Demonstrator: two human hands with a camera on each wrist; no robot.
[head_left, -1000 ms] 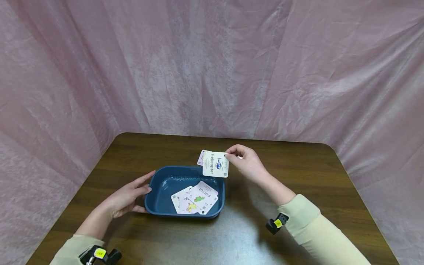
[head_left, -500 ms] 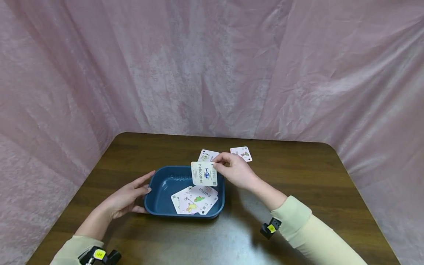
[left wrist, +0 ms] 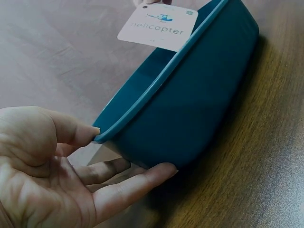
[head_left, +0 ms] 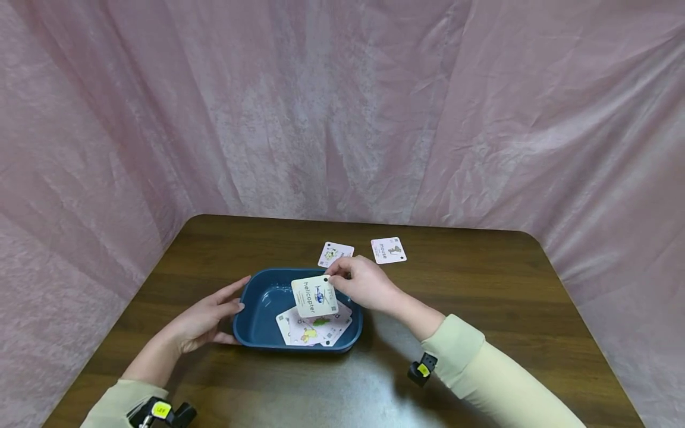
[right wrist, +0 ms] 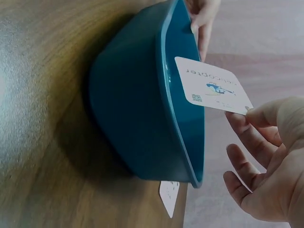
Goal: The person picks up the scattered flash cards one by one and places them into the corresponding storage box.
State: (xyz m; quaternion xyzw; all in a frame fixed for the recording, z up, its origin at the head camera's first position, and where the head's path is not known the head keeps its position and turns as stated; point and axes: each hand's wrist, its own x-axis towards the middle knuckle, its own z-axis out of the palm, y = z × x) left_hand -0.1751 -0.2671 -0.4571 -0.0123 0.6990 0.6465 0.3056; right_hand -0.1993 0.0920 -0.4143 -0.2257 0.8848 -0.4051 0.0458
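1-corner grip on the helicopter card, right over the tub

So the right hand [head_left: 364,284] has the helicopter card [head_left: 314,296] by just 1 corner, the holed one, thumb and finger pinching it while the other fingers curl loosely and stay off it. The card's up in the air, tilted, over the opening of the tub [head_left: 262,312]. In the head view it covers part of the pile [head_left: 318,333] inside, but from the wrist views it's held up near rim height.

The left hand [head_left: 206,318] is at the tub's left end, fingers spread, 1 tip on the rim and others against the outside. More steadying than gripping, I'd say.

What could go wrong? Mostly that pinch. With 1 corner held, the card can probably pivot or droop if the grip loosens, and an early release might let it flutter and catch on the rim. A low sweep could also scrape the pile, which lies overlapped and would likely slide. And if the left hand shoves instead of steadies, the tub could skate on the smooth table [head_left: 508,297].

Also worth watching: the mouse card [head_left: 388,251] and 1 other card [head_left: 336,254] lie behind the tub. That 2nd 1 is close, so a backward nudge could bump it. Can't read its word, sorry.
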